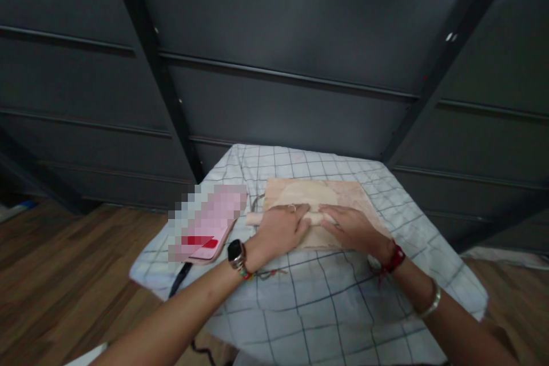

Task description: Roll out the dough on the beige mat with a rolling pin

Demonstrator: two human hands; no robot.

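Note:
A pale rolling pin (316, 218) lies crosswise on a light wooden board (358, 194). Beneath it is a thin, flat round of dough (306, 190), its far edge showing beyond my fingers. My left hand (281, 227) is closed over the left part of the pin, whose handle pokes out beside it. Over the right part, my right hand (358, 230) is closed the same way, fingers pointing inward. A short middle stretch of the pin shows between my hands; its right end is hidden.
The board rests on a small table with a white checked cloth (317, 303). A pink phone (214, 226), partly blurred out, lies to the left with a black cable (180, 278) beside it. Dark metal panels (278, 103) rise behind the table. The floor (72, 274) is wood.

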